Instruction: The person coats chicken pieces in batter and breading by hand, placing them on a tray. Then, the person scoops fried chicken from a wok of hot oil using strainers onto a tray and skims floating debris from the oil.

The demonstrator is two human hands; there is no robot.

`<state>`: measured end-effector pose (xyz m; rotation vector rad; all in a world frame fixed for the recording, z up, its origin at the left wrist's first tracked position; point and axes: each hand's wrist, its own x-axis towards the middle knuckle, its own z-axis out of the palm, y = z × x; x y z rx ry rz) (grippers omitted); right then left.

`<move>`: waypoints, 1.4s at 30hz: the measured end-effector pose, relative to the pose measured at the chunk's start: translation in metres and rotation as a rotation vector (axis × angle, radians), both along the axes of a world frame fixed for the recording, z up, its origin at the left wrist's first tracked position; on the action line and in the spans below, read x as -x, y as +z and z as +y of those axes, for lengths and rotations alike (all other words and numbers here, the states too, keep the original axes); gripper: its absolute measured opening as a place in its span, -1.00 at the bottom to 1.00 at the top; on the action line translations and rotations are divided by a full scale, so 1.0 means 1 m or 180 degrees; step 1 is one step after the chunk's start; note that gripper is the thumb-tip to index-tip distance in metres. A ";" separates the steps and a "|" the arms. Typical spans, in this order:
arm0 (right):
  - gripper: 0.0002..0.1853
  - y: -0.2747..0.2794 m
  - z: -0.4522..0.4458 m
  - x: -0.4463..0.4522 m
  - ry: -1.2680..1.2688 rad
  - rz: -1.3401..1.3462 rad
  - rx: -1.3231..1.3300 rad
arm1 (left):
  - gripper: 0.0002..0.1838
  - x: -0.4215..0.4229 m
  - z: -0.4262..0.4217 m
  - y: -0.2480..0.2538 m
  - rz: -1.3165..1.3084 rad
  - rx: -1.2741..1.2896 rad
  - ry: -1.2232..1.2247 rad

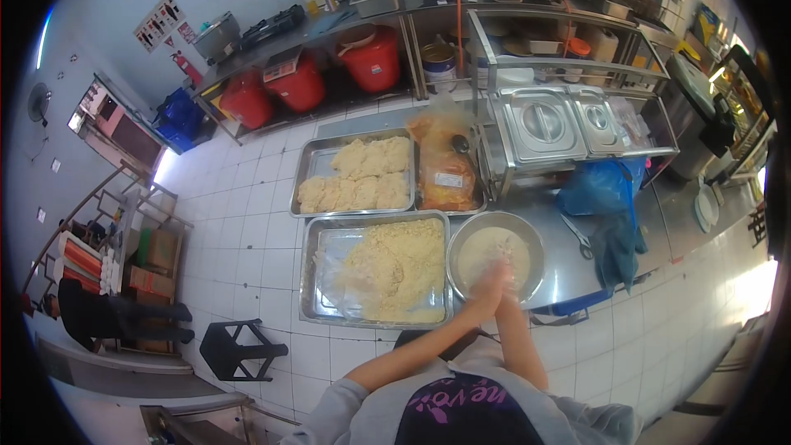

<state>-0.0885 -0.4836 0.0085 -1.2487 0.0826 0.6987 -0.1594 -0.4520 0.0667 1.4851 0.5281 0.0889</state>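
Note:
Both of my hands meet over a round metal bowl [540, 251] of pale, creamy batter [474, 259]. My left hand [491, 277] reaches in from the left, pressed close to or overlapping my right hand [509, 282]. Their fingers are blurred and dip toward the batter, so their shape is hard to read. Pinkish, batter-coated lumps show at the fingertips; whether they are food or fingers I cannot tell. Left of the bowl, a metal tray [317, 284] holds yellowish crumbs [400, 268]. Behind it, another tray [306, 163] holds rows of crumb-coated pieces [362, 173].
A bag of orange-red marinated food [446, 181] lies behind the bowl. Lidded steel pans [540, 124] sit on a rack at right, near scissors [577, 235] and a blue-green cloth [618, 251]. Red buckets [371, 58] stand under the far counter. A black stool [239, 350] and another person [99, 313] are at left.

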 end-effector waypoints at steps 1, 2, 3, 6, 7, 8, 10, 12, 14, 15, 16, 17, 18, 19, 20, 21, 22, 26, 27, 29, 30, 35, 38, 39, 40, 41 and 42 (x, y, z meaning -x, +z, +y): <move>-0.41 0.003 0.000 0.002 0.0021 0.0031 -0.0015 | -0.09 -0.010 0.007 -0.001 0.0279 0.0306 -0.0234; -0.40 0.007 0.001 0.004 0.0061 0.0046 -0.0033 | -0.09 -0.016 0.007 -0.002 0.0263 0.0303 -0.0205; -0.40 0.009 0.001 0.006 0.0081 0.0073 -0.0047 | -0.04 -0.023 0.006 -0.002 0.0291 0.0606 0.0118; -0.40 0.020 0.002 0.012 0.0138 0.0118 -0.0075 | 0.05 -0.029 0.010 0.007 0.0401 0.1042 0.0499; -0.40 0.024 0.003 0.015 0.0166 0.0135 -0.0089 | 0.10 -0.029 0.012 0.009 0.0506 0.1157 0.0523; -0.39 0.028 0.003 0.018 0.0167 0.0136 -0.0097 | 0.10 -0.030 0.014 0.006 0.0523 0.1200 0.0522; -0.39 0.036 0.003 0.026 0.0173 0.0138 -0.0108 | 0.09 -0.034 0.018 -0.001 0.0476 0.1260 0.0486; -0.40 0.043 0.001 0.035 0.0213 -0.0411 0.0210 | 0.08 -0.038 0.023 -0.010 0.0421 0.1296 0.0394; -0.39 0.072 -0.001 0.048 0.0228 -0.0263 -0.0042 | 0.08 -0.043 0.033 -0.021 0.0332 0.1338 0.0257; -0.37 0.083 0.002 0.056 0.0266 -0.0106 -0.0296 | 0.07 -0.045 0.041 -0.025 0.0274 0.1367 0.0167; -0.37 0.084 0.007 0.070 0.0245 -0.0125 -0.0288 | 0.07 -0.047 0.048 -0.031 0.0218 0.1406 0.0074; -0.35 0.084 0.014 0.090 0.0149 -0.0470 -0.0119 | 0.07 -0.045 0.057 -0.029 0.0181 0.1429 0.0015; -0.33 0.086 0.020 0.104 0.0050 -0.0824 0.0053 | 0.07 -0.041 0.062 -0.027 0.0159 0.1436 -0.0024; -0.33 0.093 0.024 0.116 0.0019 -0.0858 0.0068 | 0.07 -0.032 0.068 -0.017 0.0220 0.1721 -0.0137; -0.33 0.106 0.027 0.129 0.0128 -0.1173 0.0190 | 0.08 -0.019 0.077 -0.003 0.0286 0.1997 -0.0259; -0.32 0.120 0.029 0.144 0.0236 -0.1484 0.0316 | 0.09 -0.003 0.086 0.011 0.0358 0.2271 -0.0383; -0.32 0.130 0.033 0.160 0.0347 -0.1785 0.0454 | 0.10 0.018 0.096 0.024 0.0442 0.2548 -0.0507; -0.39 0.145 0.068 0.225 0.0348 -0.2568 0.0268 | 0.07 0.134 0.159 0.061 0.0539 0.2662 -0.0543; -0.47 0.153 0.085 0.247 0.0261 -0.2826 0.0327 | 0.03 0.165 0.182 0.054 0.0294 0.2589 -0.0709; -0.53 0.156 0.117 0.286 0.0632 -0.2711 0.0143 | -0.06 0.233 0.221 0.044 -0.0156 0.2439 -0.0771; -0.59 0.157 0.134 0.304 0.0994 -0.2589 -0.0099 | -0.11 0.265 0.240 0.046 -0.0361 0.2317 -0.0685; -0.67 0.153 0.217 0.383 0.1694 -0.2092 -0.0715 | -0.50 0.401 0.332 0.031 -0.0279 0.0521 0.0703; -0.81 0.156 0.264 0.391 0.2038 -0.1446 -0.0572 | -0.75 0.451 0.393 0.028 -0.0057 -0.0188 0.1730; -0.84 0.151 0.282 0.388 0.2152 -0.1669 -0.0231 | -0.75 0.463 0.407 0.038 0.0322 -0.0809 0.2038; -0.80 0.145 0.302 0.383 0.2273 -0.1891 0.0122 | -0.74 0.472 0.421 0.050 0.0720 -0.1406 0.2359; -0.80 0.139 0.323 0.376 0.2361 -0.1910 0.0054 | -0.70 0.480 0.435 0.062 0.1347 -0.2366 0.2219; -0.67 0.133 0.346 0.368 0.2342 -0.1882 0.0242 | -0.70 0.486 0.449 0.069 0.1434 -0.3893 0.2161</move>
